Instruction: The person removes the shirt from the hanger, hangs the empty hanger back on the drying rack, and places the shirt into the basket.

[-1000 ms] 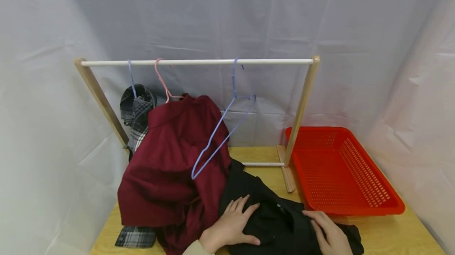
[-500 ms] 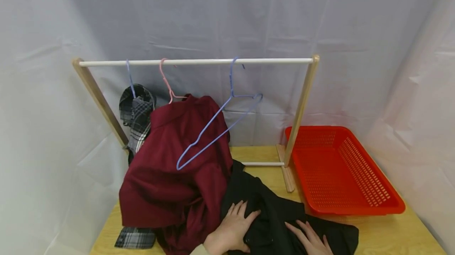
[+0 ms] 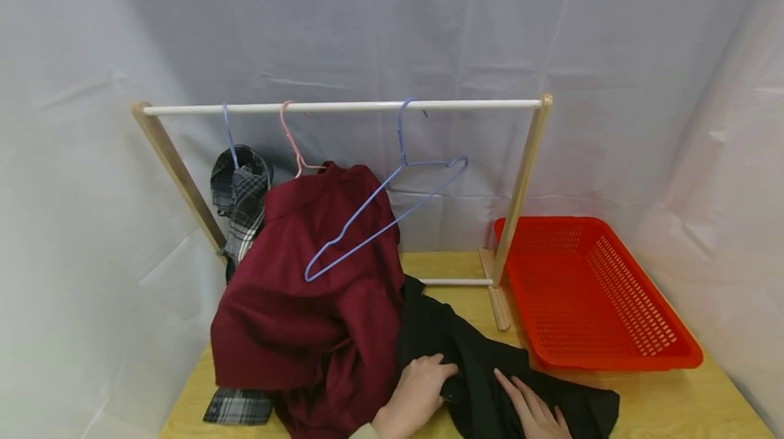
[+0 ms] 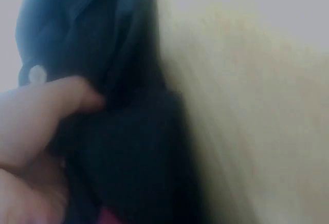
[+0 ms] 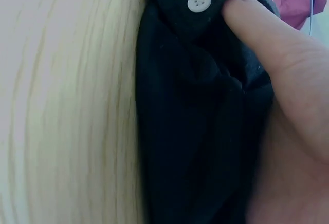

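A black button-up shirt (image 3: 437,323) lies crumpled at the table's front, right of the maroon garment. My left hand (image 3: 419,388) grips a bunched part of it with curled fingers. In the left wrist view the thumb (image 4: 74,94) presses into the dark cloth below a pale button (image 4: 37,74). My right hand (image 3: 531,412) rests on the shirt's right part, its fingers extended. In the right wrist view the right thumb (image 5: 277,49) lies on the cloth beside a white button (image 5: 199,1).
A rack with a white rod (image 3: 355,107) stands behind. From it hang a bare blue hanger (image 3: 401,133), a maroon garment (image 3: 312,275) on a pink hanger (image 3: 290,133), and a plaid garment (image 3: 248,197). A red basket (image 3: 612,362) sits at right.
My left hand, spread flat on the shirt before, now has curled fingers gathering the cloth. My right hand has shifted left along the shirt. The bare blue hanger has swung round.
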The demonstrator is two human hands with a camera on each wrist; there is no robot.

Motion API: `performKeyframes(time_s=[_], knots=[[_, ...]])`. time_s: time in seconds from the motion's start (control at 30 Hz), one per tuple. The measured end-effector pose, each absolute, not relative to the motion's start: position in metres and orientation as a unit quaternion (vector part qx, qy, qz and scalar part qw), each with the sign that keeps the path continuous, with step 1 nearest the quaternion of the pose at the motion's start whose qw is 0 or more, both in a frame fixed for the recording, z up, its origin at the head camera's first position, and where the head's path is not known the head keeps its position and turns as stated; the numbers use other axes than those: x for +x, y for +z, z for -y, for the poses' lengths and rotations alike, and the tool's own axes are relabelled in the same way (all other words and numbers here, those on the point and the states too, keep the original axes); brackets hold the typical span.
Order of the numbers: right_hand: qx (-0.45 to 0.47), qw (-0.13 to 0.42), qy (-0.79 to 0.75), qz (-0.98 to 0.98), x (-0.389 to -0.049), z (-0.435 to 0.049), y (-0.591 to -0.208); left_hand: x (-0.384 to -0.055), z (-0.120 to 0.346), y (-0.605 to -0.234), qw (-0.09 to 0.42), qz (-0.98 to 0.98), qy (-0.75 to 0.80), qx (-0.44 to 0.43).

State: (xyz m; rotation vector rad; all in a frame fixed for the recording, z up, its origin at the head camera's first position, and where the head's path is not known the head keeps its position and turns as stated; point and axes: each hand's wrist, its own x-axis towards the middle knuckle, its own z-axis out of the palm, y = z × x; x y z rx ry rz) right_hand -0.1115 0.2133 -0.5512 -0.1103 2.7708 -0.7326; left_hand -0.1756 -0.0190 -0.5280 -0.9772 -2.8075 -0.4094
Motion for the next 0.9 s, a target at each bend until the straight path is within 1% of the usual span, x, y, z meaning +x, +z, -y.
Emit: performKeyframes(time_s=[0.17, 0.23, 0.3, 0.33, 0.4, 0.57, 0.63, 0.7, 0.77, 0.83, 0.9], knots=[[-0.030, 0.147, -0.282, -0.948, -0.116, -0.213, -0.552, -0.174, 0.007, -0.527, 0.073, 0.916, -0.226, -0.324], [-0.024, 0.139, -0.315, -0.939, -0.121, -0.213, -0.553, -0.171, 0.001, -0.522, 0.058, 0.901, -0.265, -0.339], [-0.031, 0.116, -0.360, -0.925, -0.124, -0.215, -0.553, -0.166, -0.004, -0.516, 0.042, 0.887, -0.286, -0.361], [-0.040, 0.095, -0.379, -0.920, -0.124, -0.215, -0.551, -0.163, -0.007, -0.514, 0.032, 0.880, -0.294, -0.372], [-0.036, 0.068, -0.408, -0.910, -0.123, -0.214, -0.544, -0.156, -0.012, -0.509, 0.025, 0.868, -0.302, -0.394], [-0.028, 0.019, -0.395, -0.918, -0.111, -0.214, -0.525, -0.149, -0.012, -0.503, 0.013, 0.846, -0.302, -0.440], [-0.040, -0.018, -0.383, -0.923, -0.109, -0.216, -0.525, -0.150, -0.008, -0.500, -0.019, 0.842, -0.301, -0.447], [-0.055, -0.072, -0.368, -0.925, -0.108, -0.218, -0.527, -0.153, -0.003, -0.495, -0.048, 0.837, -0.308, -0.450], [-0.061, -0.132, -0.351, -0.925, -0.107, -0.218, -0.526, -0.156, 0.003, -0.492, -0.065, 0.829, -0.327, -0.449], [-0.056, -0.186, -0.340, -0.920, -0.105, -0.220, -0.524, -0.158, 0.007, -0.492, -0.063, 0.821, -0.363, -0.436], [-0.043, -0.226, -0.344, -0.910, -0.103, -0.222, -0.520, -0.160, 0.012, -0.495, -0.042, 0.821, -0.402, -0.402]])
